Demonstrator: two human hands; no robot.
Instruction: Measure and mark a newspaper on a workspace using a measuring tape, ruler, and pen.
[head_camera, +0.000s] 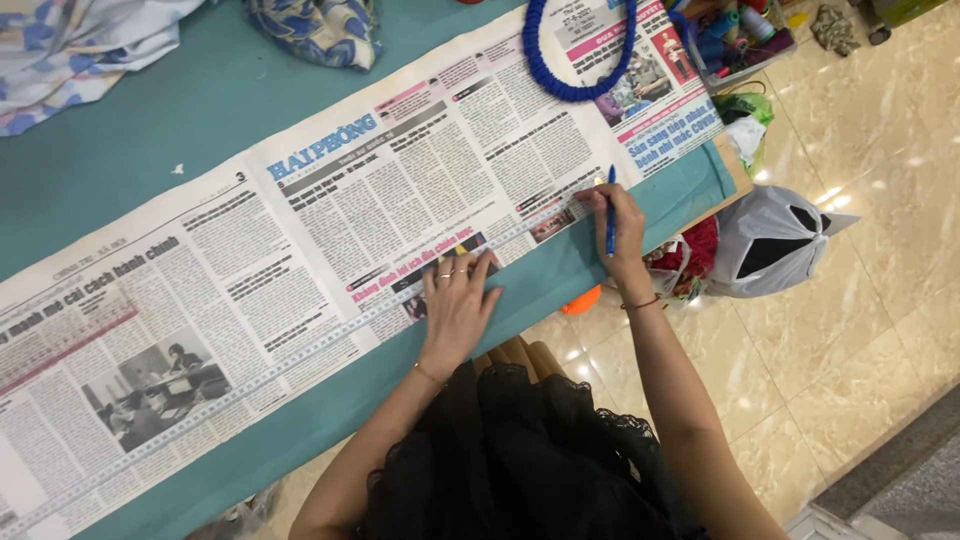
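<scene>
Your left hand (458, 300) lies flat on the newspaper (330, 240), fingers spread and pressing down. It holds nothing; it just rests there, open. Under your fingers runs a long clear ruler (300, 350) that lies along the near edge of the newspaper. Your hand sits right on top of the ruler and pins it to the paper.

Your right hand (618, 222) is closed around a blue pen (610, 215). The pen stands almost straight up, and its tip touches the newspaper close to the far end of the ruler. Your fingertips pinch the paper's near edge at that spot.

The newspaper is spread out long and flat across a table with a teal cloth (150, 130). A strip of teal cloth shows between the newspaper and you.

A blue bead loop (575, 70) lies on the far part of the newspaper, well apart from both hands. Flowery blue fabric (320, 30) sits on the cloth past the newspaper's far edge.

Beside the end of the table, near your right hand, a grey plastic bag (775, 240) stands open on the shiny tile floor (860, 350). A tray of thread spools (735, 30) sits at the table's far corner, past the newspaper.
</scene>
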